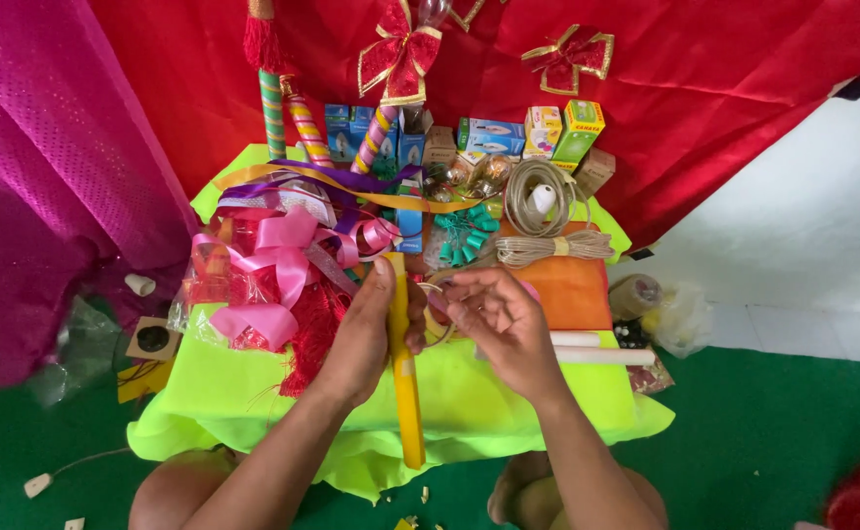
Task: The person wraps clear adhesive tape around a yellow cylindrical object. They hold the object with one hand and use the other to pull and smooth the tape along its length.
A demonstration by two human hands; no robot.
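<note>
My left hand [363, 334] grips a long yellow stick [405, 383] that lies lengthwise over the neon-green cloth [253, 393] on a low table. My right hand [496, 319] is beside it, fingers pinched on a strip of clear tape coming off a tape roll [436, 316] near the stick's upper part. Just left of my left hand sits a heap of pink ribbon bows [278, 255], cellophane and red tassels.
Behind the hands lie purple and gold ribbons [327, 182], teal clips [464, 236], coiled cord [546, 211], an orange cloth [572, 290], small boxes [494, 135], striped wrapped sticks [287, 118] and white rods [597, 348]. Red and magenta drapes with bows hang behind. Green floor surrounds the table.
</note>
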